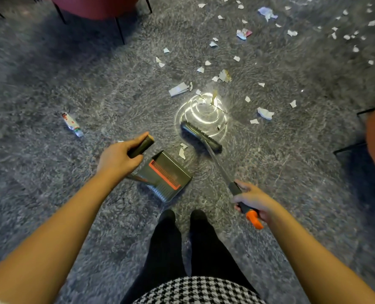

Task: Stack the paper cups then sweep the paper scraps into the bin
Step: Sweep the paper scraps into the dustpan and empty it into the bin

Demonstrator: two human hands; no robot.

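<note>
Torn white paper scraps (pixel 264 113) lie scattered over the grey floor from twelve to two o'clock, with two small ones just off the one-o'clock edge of the dustpan (pixel 169 172). The dark pan, with an orange comb inside, sits tilted at centre, its handle in the left hand (pixel 118 159). The black head of the broom (pixel 200 137) rests on the floor at one o'clock of the pan. Its shaft slants toward five o'clock, where the right hand (pixel 255 201) grips it.

A black-and-white houndstooth garment (pixel 195 290) sits at bottom centre. Above it, black leggings (pixel 167 249) run to black shoes (pixel 167 216). Both forearms (pixel 50 227) are bare.
</note>
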